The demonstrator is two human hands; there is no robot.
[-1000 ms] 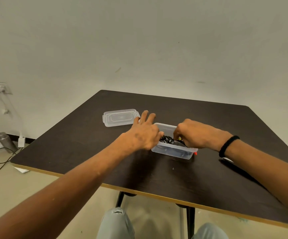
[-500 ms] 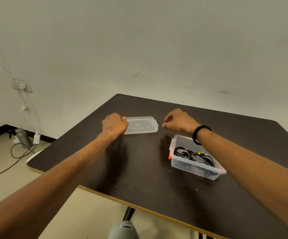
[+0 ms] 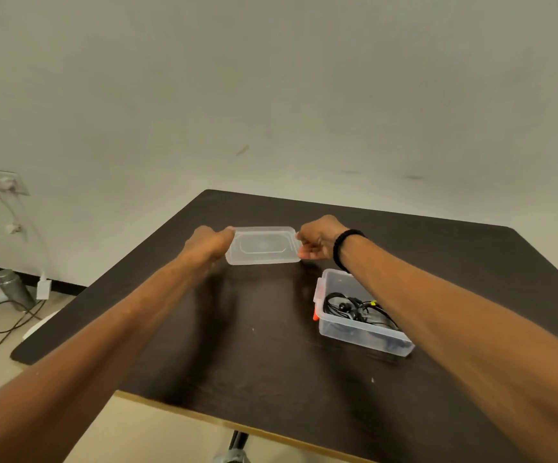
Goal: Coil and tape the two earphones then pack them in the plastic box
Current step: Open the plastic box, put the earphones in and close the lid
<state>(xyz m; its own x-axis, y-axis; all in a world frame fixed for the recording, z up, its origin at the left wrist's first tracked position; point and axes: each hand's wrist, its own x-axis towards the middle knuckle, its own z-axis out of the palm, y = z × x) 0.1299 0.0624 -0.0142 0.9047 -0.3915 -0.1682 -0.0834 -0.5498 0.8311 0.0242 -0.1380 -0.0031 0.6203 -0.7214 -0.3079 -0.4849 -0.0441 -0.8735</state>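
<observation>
Trouble could come if the clear lid point(image 3: 263, 245) is dropped or put on crooked, since it is thin, bendy and slippery. It is pinched at its short ends: the left hand point(image 3: 209, 243) grips one end, the right hand point(image 3: 317, 240) the other. The plastic box point(image 3: 354, 332) is left open on the table point(image 3: 237, 345), near the right arm. Black earphones point(image 3: 354, 307) are seen inside it.

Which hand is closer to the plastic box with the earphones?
Right. The right hand grips the lid's end just beyond the plastic box; the left hand grips the far end.
</observation>
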